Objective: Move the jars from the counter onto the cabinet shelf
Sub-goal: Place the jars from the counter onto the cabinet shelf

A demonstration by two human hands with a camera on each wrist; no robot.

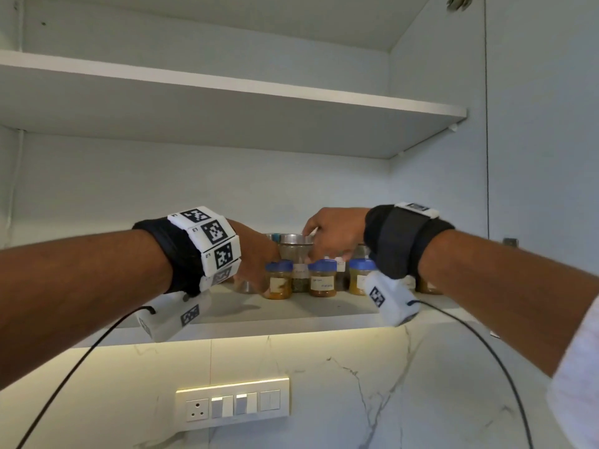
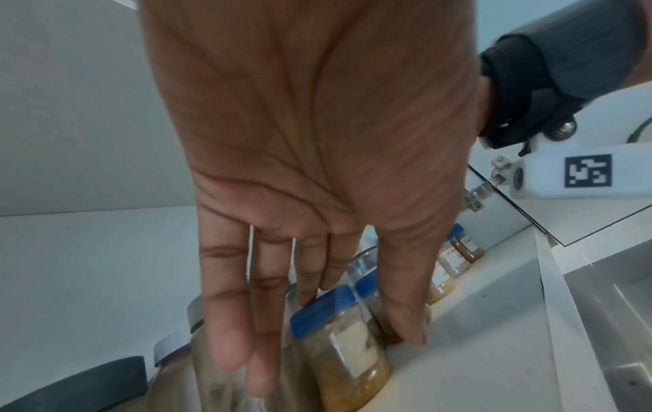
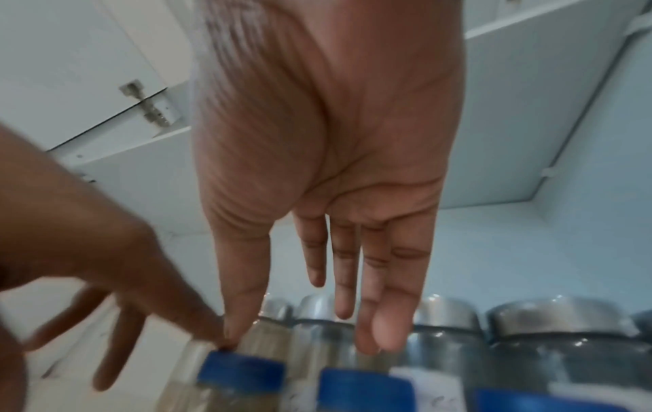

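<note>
Blue-lidded jars sit in a front row on the lower cabinet shelf w/ steel-lidded jars behind, L hand & R hand both above them, fingers straight, grasping nothing.

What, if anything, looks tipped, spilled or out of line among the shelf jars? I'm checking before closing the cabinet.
Nothing stands out. The blue-lidded jars stand upright in a front row on the lower shelf, the steel-lidded jars upright behind. No spill shows. The left hand and right hand hide some jars.
</note>
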